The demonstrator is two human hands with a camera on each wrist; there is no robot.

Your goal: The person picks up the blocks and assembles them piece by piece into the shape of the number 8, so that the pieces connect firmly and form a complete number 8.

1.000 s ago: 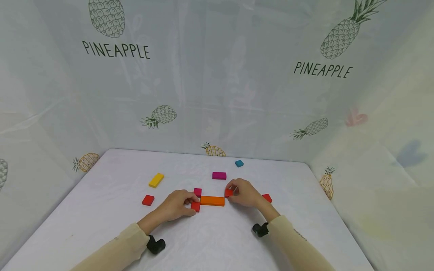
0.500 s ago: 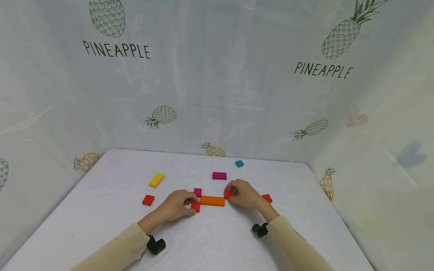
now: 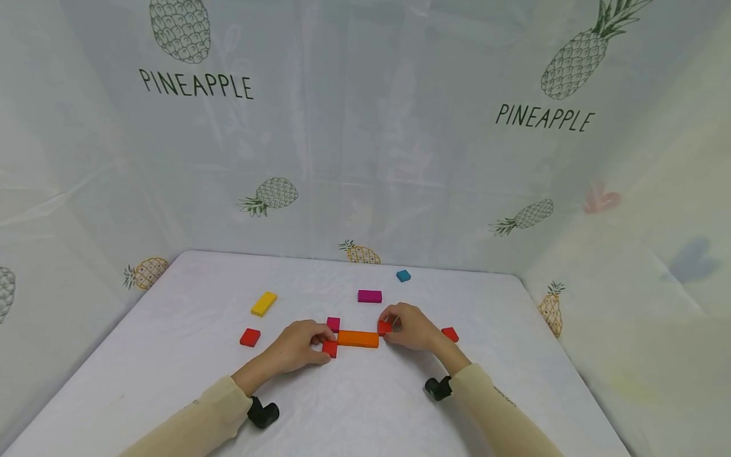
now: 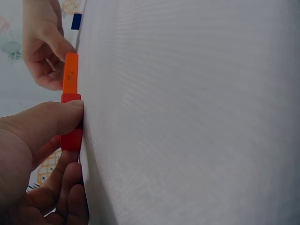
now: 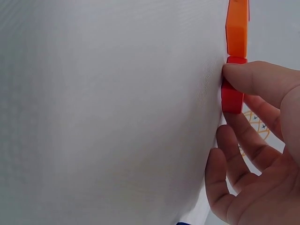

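On the white table lies a long orange block (image 3: pixel 358 339), placed crosswise. At its left end my left hand (image 3: pixel 298 346) pinches a small red block (image 3: pixel 329 348) between thumb and fingers. In the left wrist view the thumb covers the middle of that red block (image 4: pixel 71 140). My right hand (image 3: pixel 414 327) pinches another red block (image 3: pixel 384 327) at the orange block's right end. From the right wrist, this red block (image 5: pixel 232 99) sits close against the orange block (image 5: pixel 237 33). Just behind my left fingertips is a pink block (image 3: pixel 334 324).
Farther back lie a magenta block (image 3: pixel 370 296) and a small blue block (image 3: pixel 403 276). To the left are a yellow block (image 3: pixel 264 304) and a red block (image 3: pixel 250 337). Another red block (image 3: pixel 450 334) is partly behind the right wrist. A pineapple-print curtain (image 3: pixel 365 158) hangs behind the table.
My right hand has shifted its red block slightly left, up to the orange block's end. The left hand and the other blocks look unmoved.
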